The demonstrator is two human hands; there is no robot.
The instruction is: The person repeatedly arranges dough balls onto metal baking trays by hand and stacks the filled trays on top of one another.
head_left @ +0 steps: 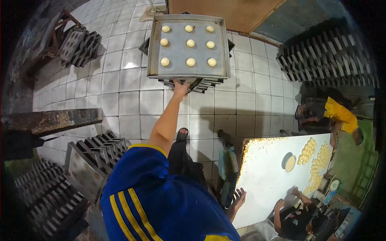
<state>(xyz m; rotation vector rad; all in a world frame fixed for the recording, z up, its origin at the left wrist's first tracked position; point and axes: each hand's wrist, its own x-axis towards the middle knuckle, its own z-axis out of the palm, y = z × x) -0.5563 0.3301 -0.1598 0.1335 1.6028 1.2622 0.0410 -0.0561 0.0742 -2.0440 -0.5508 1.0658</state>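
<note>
My left hand [181, 88] reaches forward and grips the near side of a tray stack, just below the front rim of the top metal tray [177, 50]; its fingertips are partly hidden there. Nine pale dough balls [190, 43] sit spaced apart in rows on that tray. My right hand [239, 197] is at the left edge of the white table [261, 172], fingers apart and holding nothing.
Dough pieces [320, 156] and a round bowl [289, 162] are on the table. Two people are at its right and near sides. More tray stacks [86, 160] stand left, upper left and upper right. A wooden beam [60, 120] juts in from the left.
</note>
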